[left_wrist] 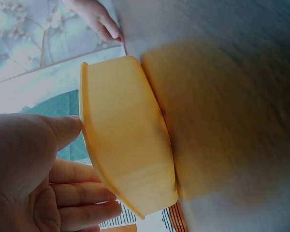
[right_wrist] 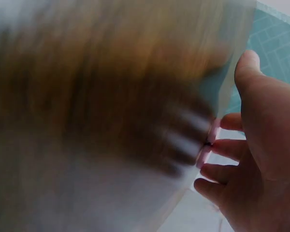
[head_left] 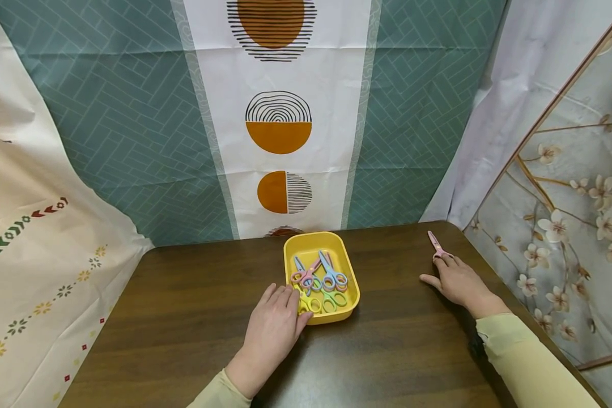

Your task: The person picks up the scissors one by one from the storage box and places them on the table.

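Observation:
A yellow tray (head_left: pixel 354 300) holds several small scissors, among them blue scissors (head_left: pixel 334 279), yellow scissors (head_left: pixel 308 303) and green scissors (head_left: pixel 331 300). My left hand (head_left: pixel 272 323) rests against its near left corner, the thumb (left_wrist: pixel 67 126) touching the rim and the other fingers extended along the left side. Far to the right, pink scissors (head_left: pixel 435 243) lie on the table, blades pointing away from me. My right hand (head_left: pixel 459 280) reaches over their handles with outstretched fingers, fingertips right at the pink loops (right_wrist: pixel 208 145); the thumb is spread away.
Under everything is a dark brown wooden table (head_left: pixel 194 317). A green and white patterned cloth (head_left: pixel 331 136) hangs behind its back edge. Floral cloth (head_left: pixel 581 226) stands close along the right edge, and cream cloth (head_left: pixel 46 272) hangs at the left.

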`<state>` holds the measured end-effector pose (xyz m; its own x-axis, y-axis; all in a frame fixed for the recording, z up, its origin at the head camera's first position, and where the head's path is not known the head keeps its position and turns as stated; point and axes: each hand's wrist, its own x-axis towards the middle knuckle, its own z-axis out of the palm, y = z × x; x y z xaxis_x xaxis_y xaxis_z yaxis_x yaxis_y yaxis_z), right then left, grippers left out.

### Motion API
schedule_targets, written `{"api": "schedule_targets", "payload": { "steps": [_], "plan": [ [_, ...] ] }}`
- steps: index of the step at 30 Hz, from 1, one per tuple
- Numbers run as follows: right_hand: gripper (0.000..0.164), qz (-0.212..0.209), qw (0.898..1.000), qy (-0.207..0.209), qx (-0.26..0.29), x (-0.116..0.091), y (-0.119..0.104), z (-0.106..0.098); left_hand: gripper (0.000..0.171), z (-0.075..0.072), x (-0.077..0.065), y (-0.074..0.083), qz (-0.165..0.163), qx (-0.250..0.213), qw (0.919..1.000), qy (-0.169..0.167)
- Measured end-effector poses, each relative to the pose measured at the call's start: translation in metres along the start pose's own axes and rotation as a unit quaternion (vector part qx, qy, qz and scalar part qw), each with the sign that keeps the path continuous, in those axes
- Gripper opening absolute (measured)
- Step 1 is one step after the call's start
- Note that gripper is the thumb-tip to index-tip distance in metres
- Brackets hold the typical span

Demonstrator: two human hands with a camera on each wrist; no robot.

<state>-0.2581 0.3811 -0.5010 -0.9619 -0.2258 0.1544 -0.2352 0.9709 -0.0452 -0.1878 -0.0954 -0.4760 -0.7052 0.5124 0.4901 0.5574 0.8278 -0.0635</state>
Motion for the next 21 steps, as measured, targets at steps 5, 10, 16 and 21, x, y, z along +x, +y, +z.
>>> {"api": "schedule_targets", "payload": {
  "steps": [5, 10, 16, 21],
  "plan": [
    [0.070, -0.005, 1.000, 0.001, 0.016, 0.000, 0.008, 0.000, 0.056, 0.000, 0.000, 0.000, 0.000, 0.001, 1.0000, 0.002],
    [0.066, -0.010, 1.000, 0.005, 0.017, 0.001, 0.015, 0.000, 0.056, 0.000, 0.000, -0.001, 0.001, -0.003, 1.0000, 0.004],
    [0.067, -0.007, 1.000, -0.001, 0.019, 0.002, 0.022, 0.001, 0.056, 0.000, 0.000, -0.001, 0.001, -0.002, 1.0000, -0.002],
    [0.065, -0.011, 1.000, -0.003, 0.024, 0.003, 0.029, 0.001, 0.057, 0.000, 0.000, -0.001, -0.001, -0.003, 1.0000, -0.005]
  ]
}}
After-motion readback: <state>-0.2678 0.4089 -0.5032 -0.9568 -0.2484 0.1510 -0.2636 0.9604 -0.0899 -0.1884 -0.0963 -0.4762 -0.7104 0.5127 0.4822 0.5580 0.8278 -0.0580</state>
